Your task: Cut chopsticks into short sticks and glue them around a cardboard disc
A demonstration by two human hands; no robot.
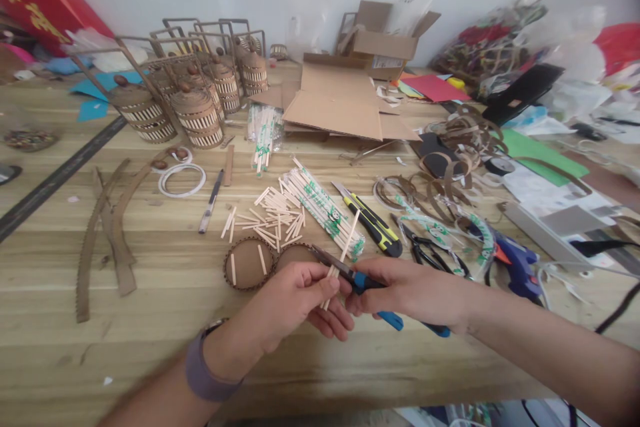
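Some odds and ends (465, 413) peek out below the near edge of the wooden table (50, 360), too cut off and blurry to name. Above that edge, the left hand (300, 290) pinches a few thin sticks (349, 240) between thumb and fingers. It is hard to count them, because the fingers cover part of them. A purple band (210, 370) goes around that wrist. The right hand (415, 290) is wrapped around blue-handled cutters (395, 320), and their blades meet the sticks. You can't tell if the blades are biting.

Just past the hands sit two round cardboard pieces. The left piece (247, 273) has two short sticks in it; the other piece (295, 253) is mostly hidden by the left hand. Next comes a messy pile of short sticks (274, 203), with wrapped sticks (320, 200) and a yellow and black knife (373, 223) beside it. A blue glue gun (517, 263) lies toward the right edge.

Farther off are flat cardboard (335, 97) and, by the far edge, an open box (385, 47). Lanterns (197, 117) crowd the far left corner, the front ones hiding the back ones.
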